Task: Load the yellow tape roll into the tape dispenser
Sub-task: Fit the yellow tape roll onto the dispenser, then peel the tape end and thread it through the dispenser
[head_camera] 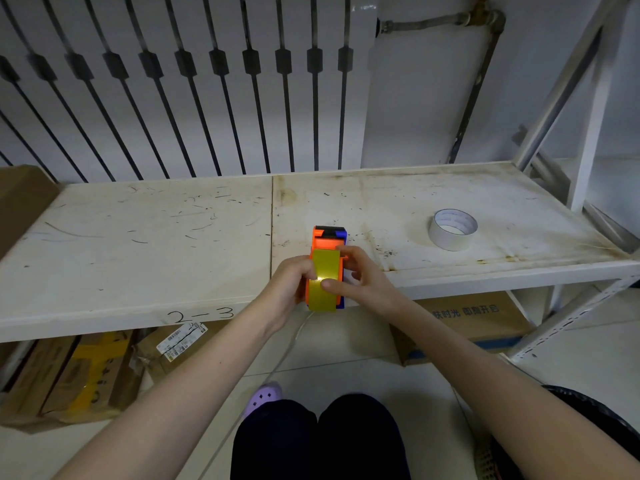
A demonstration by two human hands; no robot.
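Note:
The orange and blue tape dispenser (pixel 328 240) is held at the front edge of the white shelf, its far end pointing away from me. The yellow tape roll (pixel 323 282) sits inside it, edge-on toward me, with its glossy band facing up. My left hand (pixel 290 289) grips the dispenser's left side. My right hand (pixel 360 271) holds the right side, its thumb pressing on the yellow tape and its fingers on the tape's free end near the dispenser's top.
A white tape roll (pixel 452 229) lies flat on the scratched white shelf (pixel 156 237) at the right. Cardboard boxes (pixel 69 372) sit under the shelf, another (pixel 20 199) at the far left. A shelf upright (pixel 588 140) rises at right. A radiator stands behind.

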